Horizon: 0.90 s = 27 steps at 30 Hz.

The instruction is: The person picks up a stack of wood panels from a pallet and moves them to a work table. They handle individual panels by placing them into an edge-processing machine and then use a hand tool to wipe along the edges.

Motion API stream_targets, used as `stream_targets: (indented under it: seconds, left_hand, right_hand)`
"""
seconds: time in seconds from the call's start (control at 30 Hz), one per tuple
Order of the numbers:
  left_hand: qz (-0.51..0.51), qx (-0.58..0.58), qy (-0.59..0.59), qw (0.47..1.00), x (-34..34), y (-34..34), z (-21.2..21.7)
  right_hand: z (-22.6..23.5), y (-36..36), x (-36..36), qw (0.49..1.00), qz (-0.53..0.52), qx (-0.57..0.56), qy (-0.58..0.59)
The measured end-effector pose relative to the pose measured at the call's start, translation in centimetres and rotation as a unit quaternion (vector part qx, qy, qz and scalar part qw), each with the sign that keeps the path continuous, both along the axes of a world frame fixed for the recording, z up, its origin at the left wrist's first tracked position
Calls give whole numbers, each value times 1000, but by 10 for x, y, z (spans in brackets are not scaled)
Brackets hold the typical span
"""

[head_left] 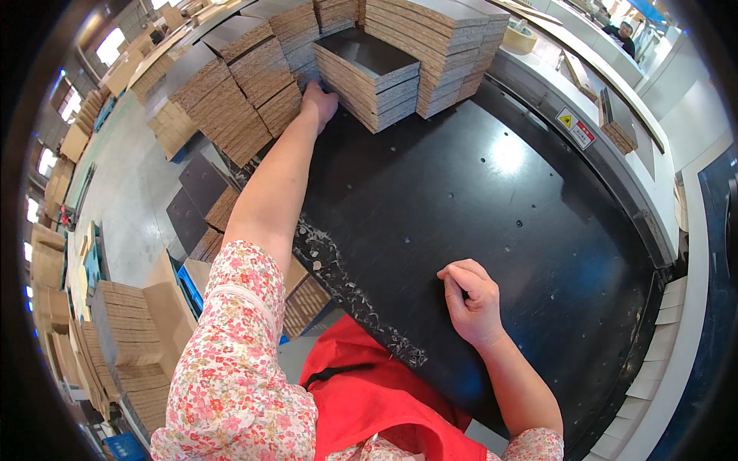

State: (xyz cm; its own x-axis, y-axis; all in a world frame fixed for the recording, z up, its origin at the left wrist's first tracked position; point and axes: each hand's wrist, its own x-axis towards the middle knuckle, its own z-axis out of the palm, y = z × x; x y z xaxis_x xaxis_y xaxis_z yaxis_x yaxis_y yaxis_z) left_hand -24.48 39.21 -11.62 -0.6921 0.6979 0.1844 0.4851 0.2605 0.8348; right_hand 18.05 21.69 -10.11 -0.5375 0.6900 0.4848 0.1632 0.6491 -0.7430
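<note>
My left arm stretches forward to the far side of the black work table (400,200). My left hand (319,104) is at the left end of a short stack of dark-topped particleboard panels (369,81), in the gap beside taller stacks. Its fingers are mostly hidden there, so their grip cannot be seen. Over the middle of the table, my right hand (473,301) is curled into a loose fist, with nothing visible in it and apart from the boards.
Taller particleboard stacks (231,92) line the far left edge, and another stack (442,58) adjoins the short one. A roll of tape (520,37) and several board pieces (617,119) lie on the machine ledge at right. More boards (134,330) stand at lower left.
</note>
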Motion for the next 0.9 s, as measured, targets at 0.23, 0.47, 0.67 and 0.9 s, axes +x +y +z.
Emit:
stream_targets:
  seconds: [0.23, 0.47, 0.67, 0.9]
  left_hand:
    - [-9, 48, -118, 992, 0, -3, 4]
    - [44, 10, 82, 996, -2, -7, -14]
    - [17, -14, 58, 998, -11, -6, -10]
    - [17, 36, 70, 997, 3, -21, -16]
  right_hand:
    - [3, 0, -2, 1000, -3, -11, -22]
    - [4, 1, -4, 1000, -1, -5, -15]
    - [6, -2, -6, 1000, 2, -1, -7]
    - [7, -2, -2, 1000, 3, -17, -24]
